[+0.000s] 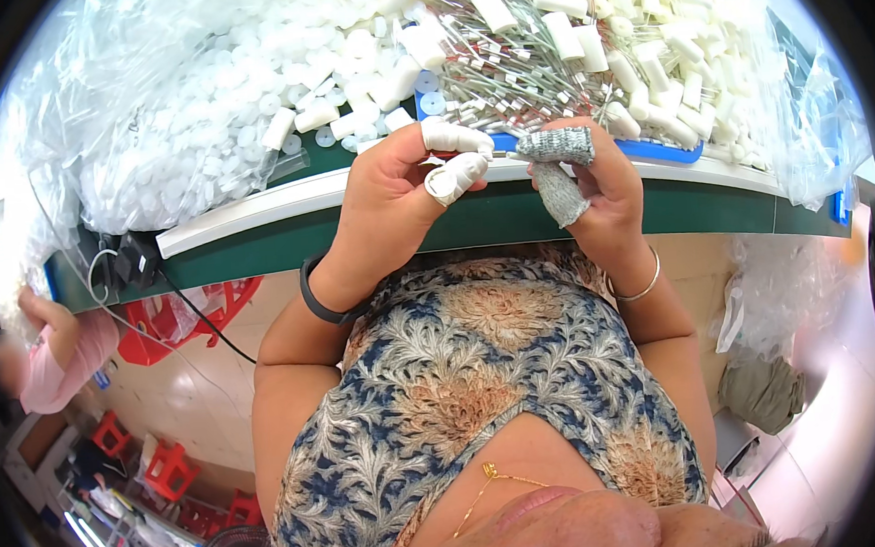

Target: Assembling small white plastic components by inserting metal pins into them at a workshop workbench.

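Observation:
My left hand wears white finger cots on thumb and forefinger and pinches one end of a thin small part at the green table's front edge. My right hand wears grey knitted finger covers and pinches the other end of the same part. Both hands meet just in front of a heap of thin metal pins with white tips. A black band sits on my left wrist and a silver bangle on my right.
White round caps lie piled at the left under clear plastic. White plastic tubes lie heaped at the right. A blue tray edge shows beneath them. Another person in pink is at the far left. Red stools stand on the floor.

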{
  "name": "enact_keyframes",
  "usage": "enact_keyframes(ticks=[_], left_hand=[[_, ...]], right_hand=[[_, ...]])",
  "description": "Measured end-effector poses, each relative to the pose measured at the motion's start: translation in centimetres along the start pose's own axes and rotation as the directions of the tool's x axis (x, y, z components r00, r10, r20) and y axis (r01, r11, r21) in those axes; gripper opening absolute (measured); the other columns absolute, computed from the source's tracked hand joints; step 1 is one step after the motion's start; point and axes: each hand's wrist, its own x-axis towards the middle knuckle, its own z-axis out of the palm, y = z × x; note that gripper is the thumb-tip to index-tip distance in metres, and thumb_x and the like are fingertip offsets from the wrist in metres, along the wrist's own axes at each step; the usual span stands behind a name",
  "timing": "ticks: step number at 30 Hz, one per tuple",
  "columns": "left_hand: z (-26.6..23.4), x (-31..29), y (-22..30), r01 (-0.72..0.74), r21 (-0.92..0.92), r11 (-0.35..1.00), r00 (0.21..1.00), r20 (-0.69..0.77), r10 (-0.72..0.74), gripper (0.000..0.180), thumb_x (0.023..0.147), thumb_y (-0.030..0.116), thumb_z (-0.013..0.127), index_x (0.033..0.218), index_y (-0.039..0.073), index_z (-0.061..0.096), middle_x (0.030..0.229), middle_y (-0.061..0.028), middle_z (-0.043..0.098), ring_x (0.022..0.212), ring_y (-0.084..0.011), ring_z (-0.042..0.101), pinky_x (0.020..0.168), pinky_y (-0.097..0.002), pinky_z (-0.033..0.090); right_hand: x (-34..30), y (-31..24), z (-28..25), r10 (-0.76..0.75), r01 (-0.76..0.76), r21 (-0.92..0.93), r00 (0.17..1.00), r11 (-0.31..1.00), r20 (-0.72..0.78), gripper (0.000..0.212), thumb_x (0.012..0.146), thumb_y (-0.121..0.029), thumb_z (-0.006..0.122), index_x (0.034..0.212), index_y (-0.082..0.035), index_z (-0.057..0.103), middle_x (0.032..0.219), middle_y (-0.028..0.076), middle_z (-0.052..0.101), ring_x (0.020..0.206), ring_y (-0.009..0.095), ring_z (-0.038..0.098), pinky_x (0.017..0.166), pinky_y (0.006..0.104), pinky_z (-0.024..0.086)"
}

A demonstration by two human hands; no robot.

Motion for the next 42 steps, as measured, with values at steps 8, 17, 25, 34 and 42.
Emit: enact_keyframes(ticks=[8, 17, 25, 34, 42], left_hand=[[0.4, -0.2, -0.7, -0.146, 0.143, 0.979, 0.989, 0.016, 0.145, 0.017, 0.092, 0.004, 0.069, 0.108, -0.001, 0.069, 0.100, -0.0057, 0.067, 0.089, -0.0122, 0.067, 0.079, -0.0267, 0.055], [0.4, -0.2, -0.4, -0.286, 0.438, 0.852, 0.955, 0.058, 0.290, 0.017, 0.091, -0.001, 0.068, 0.107, -0.001, 0.070, 0.098, -0.0065, 0.064, 0.086, -0.0108, 0.062, 0.076, -0.0226, 0.050], [0.8, -0.1, -0.4, -0.381, 0.489, 0.785, 0.919, 0.108, 0.379, 0.017, 0.089, -0.001, 0.069, 0.106, 0.000, 0.071, 0.096, -0.0080, 0.067, 0.084, -0.0140, 0.064, 0.075, -0.0246, 0.051], [0.8, -0.1, -1.2, -0.343, 0.490, 0.801, 0.937, 0.121, 0.327, 0.017, 0.091, -0.001, 0.068, 0.107, -0.001, 0.070, 0.096, -0.0073, 0.067, 0.087, -0.0143, 0.066, 0.076, -0.0254, 0.053], [0.5, 0.2, -2.1, -0.305, 0.343, 0.888, 0.952, 0.120, 0.280, 0.014, 0.092, 0.003, 0.069, 0.106, -0.001, 0.069, 0.097, -0.0063, 0.067, 0.090, -0.0122, 0.066, 0.077, -0.0249, 0.053]], right_hand=[[0.5, -1.1, -0.1, -0.132, 0.114, -0.273, 0.990, 0.955, -0.051, 0.023, 0.080, 0.006, 0.069, 0.102, 0.005, 0.065, 0.107, 0.014, 0.064, 0.094, 0.025, 0.064, 0.084, 0.0318, 0.051], [0.7, -1.3, -0.9, -0.104, 0.114, -0.228, 0.993, 0.967, 0.053, 0.025, 0.080, 0.000, 0.072, 0.103, 0.002, 0.064, 0.101, 0.014, 0.063, 0.088, 0.030, 0.062, 0.078, 0.0346, 0.051], [0.0, -0.6, -0.7, 0.094, -0.094, 0.002, 0.993, 0.996, 0.067, 0.023, 0.084, -0.007, 0.071, 0.105, 0.000, 0.065, 0.093, 0.010, 0.062, 0.080, 0.023, 0.060, 0.073, 0.0323, 0.050], [0.0, -1.5, -0.4, -0.076, 0.071, -0.410, 0.997, 0.909, 0.004, 0.024, 0.074, -0.006, 0.074, 0.090, 0.000, 0.057, 0.080, 0.013, 0.055, 0.068, 0.032, 0.056, 0.061, 0.0372, 0.048], [0.2, -1.3, -0.7, -0.113, 0.148, -0.325, 0.986, 0.934, 0.127, 0.025, 0.073, -0.005, 0.074, 0.090, 0.001, 0.057, 0.088, 0.015, 0.059, 0.074, 0.036, 0.058, 0.065, 0.0380, 0.050]])
